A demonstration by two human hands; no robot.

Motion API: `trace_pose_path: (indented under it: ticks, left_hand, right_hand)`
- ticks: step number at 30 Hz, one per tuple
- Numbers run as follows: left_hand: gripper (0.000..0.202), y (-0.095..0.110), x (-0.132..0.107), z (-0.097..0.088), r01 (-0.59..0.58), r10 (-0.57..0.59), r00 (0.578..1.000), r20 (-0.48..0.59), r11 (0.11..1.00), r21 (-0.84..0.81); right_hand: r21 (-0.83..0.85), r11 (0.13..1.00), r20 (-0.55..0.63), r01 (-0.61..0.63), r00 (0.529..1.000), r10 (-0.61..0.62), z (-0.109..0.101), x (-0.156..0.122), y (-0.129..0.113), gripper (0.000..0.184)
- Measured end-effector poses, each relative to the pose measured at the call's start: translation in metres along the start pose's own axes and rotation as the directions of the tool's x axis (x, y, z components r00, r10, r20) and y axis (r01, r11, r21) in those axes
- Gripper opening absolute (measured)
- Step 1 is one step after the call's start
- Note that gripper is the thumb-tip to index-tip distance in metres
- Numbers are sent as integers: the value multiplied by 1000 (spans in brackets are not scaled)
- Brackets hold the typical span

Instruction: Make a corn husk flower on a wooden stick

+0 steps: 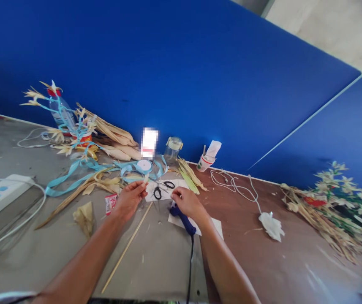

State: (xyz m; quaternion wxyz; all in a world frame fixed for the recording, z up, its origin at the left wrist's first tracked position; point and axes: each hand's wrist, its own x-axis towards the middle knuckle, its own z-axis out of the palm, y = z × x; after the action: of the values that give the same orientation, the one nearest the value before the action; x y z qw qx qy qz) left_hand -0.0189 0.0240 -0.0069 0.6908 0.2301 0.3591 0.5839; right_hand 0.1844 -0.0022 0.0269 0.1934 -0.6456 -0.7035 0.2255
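The blue partition [181, 76] stands well beyond the fingertips and spans the full width of the view. The table [263, 261] lies under both forearms. Far to the right of the right hand's fingers lies a heap of dried stalks with pale flowers [333, 198]. Beyond and to the left of the left hand's fingers lies a pile of dried husks [114, 139] with light-blue ribbon [69, 173] trailing through it. A white power strip [0, 196] sits well to the left of the left hand. A thin wooden stick [126, 247] runs diagonally from just below the left fingers toward the near table edge.

The left hand [130, 198] is raised slightly, thumb and forefinger pinched narrow on a small husk piece [145, 180] at the fingertips. The right hand [189, 202] is closed around the blue glue gun [183, 219], which rests on a white paper sheet [215, 226]; its dark cord runs back along the right forearm. The right fingertips curl downward near the gun's front end; the nozzle is hidden.

Black-handled scissors [163, 189] lie between and just beyond both sets of fingertips. A paper cup [204, 162] and a glass jar [172, 147] stand farther beyond the right fingers, near the partition. A small red packet [111, 202] lies just left of the left hand.
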Motion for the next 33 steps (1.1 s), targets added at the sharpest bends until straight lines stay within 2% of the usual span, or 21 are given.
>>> trace_pose_path:
  ticks: [3,6,8,12,15,18,21,25,29,33]
  left_hand:
    - [24,0,-1,1,8,-9,1000,-14,1000,-13]
    - [26,-3,-1,1,9,-9,1000,20,1000,0]
    - [27,-7,1,-1,9,-9,999,36,1000,12]
    - [28,-12,4,-5,8,-12,999,46,997,80]
    - [28,-15,6,-6,-24,14,997,72,991,132]
    - [28,-17,6,-5,-56,43,994,97,988,144]
    - [31,-17,6,-4,-56,42,993,113,990,128]
    - [30,-16,6,-4,-42,35,996,87,996,84]
    - [28,-14,5,-4,-11,9,998,59,999,36]
    - [28,-13,5,-5,24,-24,999,47,1000,1]
  right_hand:
    - [-29,999,0,-32,999,32,-3,-20,3,12]
    - [209,978,3,0,1000,0,-2,-28,-1,16]
    - [361,932,-52,33,999,-15,1,-24,-10,18]
    - [500,859,-153,110,988,-37,13,-3,-33,18]
    - [480,863,-253,157,967,-35,24,15,-49,18]
    - [384,916,-279,115,960,-3,34,29,-61,17]
    - [349,934,-285,71,958,34,40,35,-68,14]
    - [433,898,-296,82,953,56,34,36,-61,16]
    - [516,852,-301,85,950,88,24,29,-39,20]
    - [369,929,-101,-30,992,72,28,15,-23,15]
